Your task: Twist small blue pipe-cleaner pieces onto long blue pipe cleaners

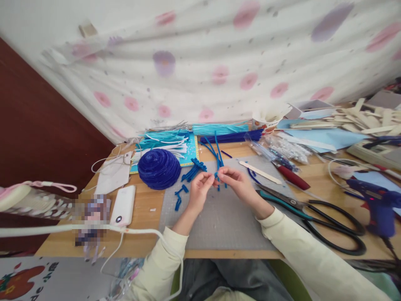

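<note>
Over the grey cutting mat (213,225), my left hand (201,190) and my right hand (235,182) are close together, fingertips nearly meeting. Both pinch a small piece of blue pipe cleaner (216,175), its shape mostly covered by the fingers. Behind it, several straight blue pipe cleaners (216,152) lie on the mat. Left of my hands is a cluster of bent blue pipe cleaner pieces (193,170), with more small bent pieces (178,197) nearer me. A dark blue coiled dome (159,169) stands farther left.
Large scissors (308,209) lie right of my right hand, near a wooden stick (260,172). A glue gun (372,200) stands at the right. Turquoise pipe cleaner bundles (219,128) line the back. A white power bank (123,205) and a white cable (140,231) are at left.
</note>
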